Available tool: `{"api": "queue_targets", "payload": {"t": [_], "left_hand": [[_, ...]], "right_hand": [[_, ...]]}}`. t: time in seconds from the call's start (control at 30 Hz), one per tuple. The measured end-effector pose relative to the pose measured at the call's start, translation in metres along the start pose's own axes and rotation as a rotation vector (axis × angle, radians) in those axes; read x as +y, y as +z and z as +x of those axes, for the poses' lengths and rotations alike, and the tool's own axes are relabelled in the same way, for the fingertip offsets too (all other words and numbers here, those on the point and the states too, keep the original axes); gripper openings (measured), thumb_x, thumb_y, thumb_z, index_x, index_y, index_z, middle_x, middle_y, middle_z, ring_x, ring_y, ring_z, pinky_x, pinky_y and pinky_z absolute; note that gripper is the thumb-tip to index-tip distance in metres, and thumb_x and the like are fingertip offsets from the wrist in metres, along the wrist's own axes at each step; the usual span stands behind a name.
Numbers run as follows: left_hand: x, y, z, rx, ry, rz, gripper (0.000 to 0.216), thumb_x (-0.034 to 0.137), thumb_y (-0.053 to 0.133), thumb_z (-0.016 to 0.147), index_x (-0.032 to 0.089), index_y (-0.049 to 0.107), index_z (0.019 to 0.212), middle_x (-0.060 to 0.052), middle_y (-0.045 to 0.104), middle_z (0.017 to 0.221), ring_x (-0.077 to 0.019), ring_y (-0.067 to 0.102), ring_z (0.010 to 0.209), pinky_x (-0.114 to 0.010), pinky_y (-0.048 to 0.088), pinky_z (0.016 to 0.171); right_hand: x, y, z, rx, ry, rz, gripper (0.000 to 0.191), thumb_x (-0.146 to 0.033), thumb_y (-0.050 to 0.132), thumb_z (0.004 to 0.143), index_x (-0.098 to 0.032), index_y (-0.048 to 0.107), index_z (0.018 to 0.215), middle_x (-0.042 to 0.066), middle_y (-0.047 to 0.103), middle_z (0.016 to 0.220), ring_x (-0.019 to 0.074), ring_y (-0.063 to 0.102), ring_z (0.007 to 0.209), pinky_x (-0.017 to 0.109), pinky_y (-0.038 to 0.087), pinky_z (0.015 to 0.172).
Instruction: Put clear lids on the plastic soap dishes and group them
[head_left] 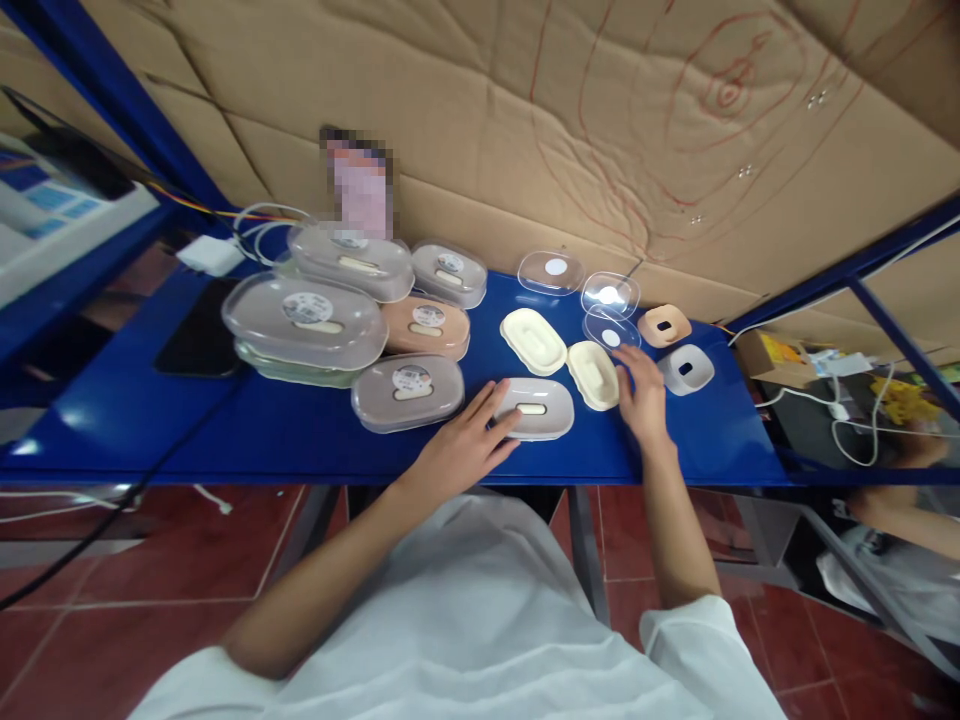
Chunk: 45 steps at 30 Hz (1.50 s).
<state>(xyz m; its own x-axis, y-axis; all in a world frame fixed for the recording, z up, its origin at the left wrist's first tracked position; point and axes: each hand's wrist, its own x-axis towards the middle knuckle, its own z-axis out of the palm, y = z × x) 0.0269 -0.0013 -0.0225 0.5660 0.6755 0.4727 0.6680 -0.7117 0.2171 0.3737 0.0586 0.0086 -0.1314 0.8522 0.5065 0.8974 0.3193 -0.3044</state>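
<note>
L hand (461,450): fingers flat, open on grey oval plastic soap-box base (537,408); looks light, stiff, slick, take by rim.
R hand (641,392): fingers open, touching cream oval plastic tray (592,374).

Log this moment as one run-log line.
left hand: on grey tray | right hand: touching cream tray | blue table: lidded boxes

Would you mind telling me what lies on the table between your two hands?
In the head view, the grey tray lies between them, under the left hand's fingertips, and a cream tray sits beside the right hand.
</note>
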Motion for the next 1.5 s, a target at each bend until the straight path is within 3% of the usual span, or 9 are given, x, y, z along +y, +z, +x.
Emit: {"api": "queue_targets", "payload": {"t": [0.1,0.23,0.4,0.5,0.6,0.7,0.83,1.1,1.5], "left_hand": [[0.0,0.0,0.001,-0.01,-0.001,0.006,0.039,0.03,0.061,0.108,0.017,0.064,0.145,-0.023,0.043,0.171,-0.0385,0.048,0.156,-0.052,0.049,0.125],[0.0,0.0,0.001,0.015,-0.004,-0.022,0.038,0.029,0.061,0.108,0.016,0.064,0.144,-0.025,0.043,0.17,-0.0391,0.049,0.155,-0.053,0.051,0.123],[-0.003,-0.002,0.0,0.037,-0.047,-0.172,0.038,0.033,0.064,0.107,0.017,0.062,0.142,-0.023,0.041,0.172,-0.0355,0.049,0.156,-0.05,0.052,0.123],[-0.005,-0.003,0.0,0.015,-0.122,-0.297,0.057,0.036,0.069,0.104,0.018,0.049,0.155,-0.022,0.042,0.171,-0.0332,0.049,0.156,-0.049,0.052,0.123],[-0.005,-0.004,0.0,-0.025,-0.155,-0.346,0.075,0.036,0.072,0.102,0.024,0.034,0.166,-0.02,0.039,0.174,-0.0336,0.048,0.157,-0.05,0.053,0.122],[-0.005,-0.004,0.0,-0.057,-0.138,-0.325,0.073,0.036,0.069,0.104,0.028,0.035,0.167,-0.018,0.032,0.177,-0.0338,0.045,0.159,-0.051,0.051,0.124],[-0.005,-0.002,0.0,-0.022,-0.123,-0.321,0.063,0.039,0.067,0.105,0.027,0.044,0.162,-0.017,0.035,0.176,-0.0328,0.045,0.159,-0.049,0.049,0.125],[-0.006,-0.001,-0.001,0.012,-0.132,-0.38,0.042,0.039,0.068,0.104,0.024,0.054,0.141,-0.02,0.04,0.171,-0.035,0.054,0.152,-0.053,0.056,0.118],[-0.005,-0.004,0.003,0.024,-0.123,-0.381,0.05,0.036,0.067,0.105,0.024,0.047,0.15,-0.02,0.049,0.158,-0.0344,0.055,0.149,-0.053,0.054,0.119]], "right_hand": [[0.034,0.002,0.026,-0.063,0.152,-0.032,0.03,-0.038,0.059,0.101,-0.019,0.078,0.114,0.019,0.074,0.139,0.04,0.061,0.142,0.067,0.041,0.121],[0.039,-0.003,0.028,-0.016,0.184,0.036,0.031,-0.045,0.055,0.104,-0.02,0.074,0.104,0.017,0.08,0.118,0.0354,0.069,0.129,0.06,0.044,0.118],[-0.013,-0.014,-0.004,0.174,0.386,0.555,0.047,-0.062,0.043,0.11,-0.023,0.068,0.121,0.007,0.075,0.099,0.0224,0.074,0.092,0.04,0.061,0.088],[-0.052,-0.007,-0.023,0.043,0.602,0.941,0.048,-0.068,0.058,0.103,-0.023,0.073,0.114,0.002,0.069,0.083,0.0168,0.065,0.068,0.03,0.056,0.064],[-0.078,0.007,-0.034,-0.058,0.699,0.973,0.053,-0.069,0.057,0.103,-0.023,0.074,0.121,0.001,0.069,0.083,0.0161,0.063,0.064,0.03,0.055,0.06],[-0.088,0.017,-0.037,-0.06,0.541,0.754,0.052,-0.065,0.054,0.106,-0.025,0.071,0.136,0.008,0.076,0.112,0.0233,0.074,0.101,0.04,0.063,0.091],[-0.096,0.015,-0.043,-0.069,0.205,0.389,0.049,-0.052,0.047,0.112,-0.027,0.061,0.152,0.013,0.05,0.165,0.0299,0.047,0.155,0.053,0.042,0.127],[-0.095,0.007,-0.052,-0.346,-0.291,0.177,0.072,-0.048,0.066,0.106,-0.038,0.036,0.17,0.006,0.033,0.179,0.0359,0.024,0.168,0.065,0.034,0.132],[-0.078,0.01,-0.048,-0.442,-0.311,0.163,0.07,-0.052,0.073,0.1,-0.04,0.048,0.164,0.005,0.037,0.177,0.0363,0.026,0.167,0.066,0.036,0.132]]}}
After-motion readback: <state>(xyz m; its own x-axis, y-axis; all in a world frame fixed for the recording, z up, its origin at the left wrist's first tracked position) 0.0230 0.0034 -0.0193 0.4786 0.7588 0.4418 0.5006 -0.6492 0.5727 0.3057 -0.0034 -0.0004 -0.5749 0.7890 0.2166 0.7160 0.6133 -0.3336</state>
